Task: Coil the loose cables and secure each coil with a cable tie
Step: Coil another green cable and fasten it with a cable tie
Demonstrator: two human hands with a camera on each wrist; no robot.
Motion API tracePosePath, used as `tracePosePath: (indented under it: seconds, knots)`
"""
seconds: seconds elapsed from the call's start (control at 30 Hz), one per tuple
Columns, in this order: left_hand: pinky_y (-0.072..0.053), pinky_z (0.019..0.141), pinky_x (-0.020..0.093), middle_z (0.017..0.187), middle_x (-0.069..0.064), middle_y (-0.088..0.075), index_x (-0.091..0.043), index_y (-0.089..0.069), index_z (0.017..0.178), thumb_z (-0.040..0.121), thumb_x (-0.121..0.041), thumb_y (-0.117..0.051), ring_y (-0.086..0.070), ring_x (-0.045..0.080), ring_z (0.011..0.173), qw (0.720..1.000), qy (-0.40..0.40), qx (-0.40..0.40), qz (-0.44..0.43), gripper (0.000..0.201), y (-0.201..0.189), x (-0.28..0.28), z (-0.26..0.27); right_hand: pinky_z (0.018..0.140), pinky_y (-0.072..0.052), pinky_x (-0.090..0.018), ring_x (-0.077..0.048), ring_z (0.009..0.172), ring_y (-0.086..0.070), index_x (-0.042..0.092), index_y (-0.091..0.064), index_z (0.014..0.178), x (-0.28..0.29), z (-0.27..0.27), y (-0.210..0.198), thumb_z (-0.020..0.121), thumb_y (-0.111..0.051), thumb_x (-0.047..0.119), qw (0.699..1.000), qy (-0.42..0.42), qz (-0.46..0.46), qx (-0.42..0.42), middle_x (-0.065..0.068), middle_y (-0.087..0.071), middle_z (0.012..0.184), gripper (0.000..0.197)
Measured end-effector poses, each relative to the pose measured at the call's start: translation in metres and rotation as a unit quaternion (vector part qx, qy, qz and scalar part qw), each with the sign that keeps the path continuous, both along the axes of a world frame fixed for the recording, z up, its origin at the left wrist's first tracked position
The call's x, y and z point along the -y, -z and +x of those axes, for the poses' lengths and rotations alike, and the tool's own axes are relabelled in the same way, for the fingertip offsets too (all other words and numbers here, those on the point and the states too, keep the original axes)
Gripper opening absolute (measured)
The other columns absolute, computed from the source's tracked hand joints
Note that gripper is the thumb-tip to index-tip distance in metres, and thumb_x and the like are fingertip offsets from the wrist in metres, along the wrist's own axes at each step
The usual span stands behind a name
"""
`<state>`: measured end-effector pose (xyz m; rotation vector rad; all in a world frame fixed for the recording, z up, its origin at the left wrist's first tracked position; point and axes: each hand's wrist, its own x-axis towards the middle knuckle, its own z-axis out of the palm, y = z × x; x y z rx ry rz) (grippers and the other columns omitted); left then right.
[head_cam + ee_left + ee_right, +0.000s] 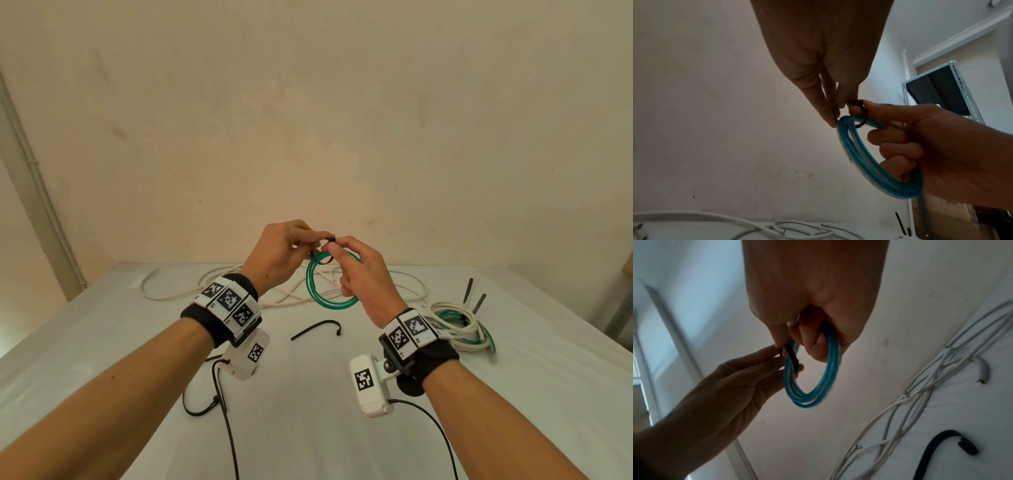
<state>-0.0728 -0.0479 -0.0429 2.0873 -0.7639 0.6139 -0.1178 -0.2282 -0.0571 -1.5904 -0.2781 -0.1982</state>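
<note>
A green cable coil hangs in the air above the table, between both hands. A black cable tie is looped round the top of the coil. My right hand has its fingers curled through the coil, and its thumb and forefinger pinch the tie's head. My left hand pinches the tie's tail beside the coil. In the right wrist view the tie wraps loosely over the strands.
Loose white cable sprawls across the far side of the table. A spare black tie lies below the hands. Tied white and green coils sit at the right, with two more black ties behind them. A wall stands close behind.
</note>
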Motion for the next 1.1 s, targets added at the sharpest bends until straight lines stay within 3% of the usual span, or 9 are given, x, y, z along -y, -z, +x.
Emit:
tracePosePath:
  seconds: [0.1,0.13,0.23,0.37,0.57,0.7,0.87,1.0,1.1]
  knots:
    - [-0.054,0.079,0.022,0.091,-0.007,-0.072,-0.02,-0.079,0.119,0.096,-0.001,-0.066,-0.067,-0.002,0.082,0.999,-0.002,0.032,0.038,0.032,-0.002,0.001,-0.002,0.05,-0.035,-0.025,-0.007,0.044,-0.031,0.02,-0.075,0.109,-0.001,0.001,0.004,0.104,-0.06,0.034,0.999,0.0,-0.044,0.015,0.012,-0.067,0.076,0.021]
    - [-0.052,0.078,0.02,0.09,-0.006,-0.074,-0.019,-0.078,0.12,0.096,-0.004,-0.067,-0.066,-0.003,0.08,0.998,-0.007,0.042,0.049,0.03,-0.002,0.002,-0.003,0.05,-0.035,-0.025,-0.007,0.044,-0.031,0.02,-0.075,0.108,-0.002,0.001,0.004,0.104,-0.059,0.035,0.999,0.0,-0.049,0.013,0.014,-0.066,0.074,0.022]
    - [-0.056,0.085,0.022,0.093,-0.001,-0.079,-0.016,-0.076,0.122,0.097,-0.007,-0.068,-0.072,0.005,0.085,0.998,-0.01,0.034,0.048,0.028,-0.004,0.005,-0.007,0.05,-0.034,-0.025,-0.006,0.042,-0.03,0.011,-0.073,0.109,-0.003,0.0,0.001,0.106,-0.057,0.032,0.999,-0.004,-0.046,0.005,0.023,-0.054,0.055,0.026]
    - [-0.056,0.094,0.021,0.1,-0.001,-0.081,-0.017,-0.077,0.121,0.095,-0.004,-0.067,-0.074,-0.001,0.092,0.999,-0.001,-0.047,0.008,0.031,-0.011,0.005,-0.013,0.05,-0.032,-0.025,-0.006,0.043,-0.028,0.006,-0.071,0.11,-0.002,0.001,-0.001,0.106,-0.058,0.028,0.999,-0.016,-0.045,-0.006,0.022,-0.052,0.052,0.026]
    - [-0.06,0.091,0.03,0.099,-0.003,-0.081,-0.015,-0.081,0.113,0.095,-0.02,-0.073,-0.077,0.006,0.091,0.995,0.036,-0.082,-0.031,0.02,-0.013,0.009,-0.02,0.051,-0.034,-0.023,-0.003,0.044,-0.032,0.018,-0.071,0.121,0.002,0.002,-0.001,0.107,-0.056,0.032,0.998,-0.025,-0.062,-0.01,0.02,-0.049,0.049,0.025]
    - [-0.063,0.085,0.038,0.091,0.002,-0.08,-0.009,-0.081,0.106,0.097,-0.017,-0.072,-0.077,0.012,0.082,0.995,0.011,-0.072,-0.062,0.016,-0.006,0.014,-0.013,0.05,-0.035,-0.023,-0.005,0.044,-0.032,0.013,-0.071,0.118,0.002,0.005,0.002,0.107,-0.054,0.029,0.997,-0.026,-0.072,-0.011,0.021,-0.051,0.049,0.026]
    - [-0.053,0.088,0.015,0.104,-0.001,-0.072,-0.011,-0.083,0.099,0.093,-0.015,-0.075,-0.068,0.006,0.096,0.998,0.001,0.008,-0.064,0.011,-0.007,0.021,-0.013,0.05,-0.034,-0.025,-0.006,0.045,-0.032,0.005,-0.067,0.112,0.0,0.01,0.008,0.104,-0.06,0.038,0.998,-0.017,-0.007,-0.053,0.018,-0.045,0.051,0.035]
    - [-0.053,0.081,0.018,0.098,0.0,-0.075,-0.01,-0.083,0.1,0.095,-0.015,-0.073,-0.071,0.01,0.09,0.992,0.026,-0.006,-0.125,0.012,-0.008,0.024,-0.013,0.046,-0.026,-0.025,-0.009,0.043,-0.022,0.005,-0.062,0.112,-0.001,0.013,0.004,0.103,-0.063,0.029,0.992,-0.041,0.071,-0.094,0.009,-0.03,0.054,0.026]
    - [-0.052,0.081,0.019,0.097,0.001,-0.077,-0.007,-0.083,0.099,0.095,-0.014,-0.073,-0.072,0.01,0.09,0.983,0.029,-0.03,-0.178,0.012,-0.008,0.024,-0.01,0.044,-0.025,-0.025,-0.008,0.042,-0.022,0.007,-0.062,0.115,-0.002,0.016,0.002,0.102,-0.065,0.027,0.989,-0.037,0.083,-0.119,0.009,-0.03,0.053,0.024]
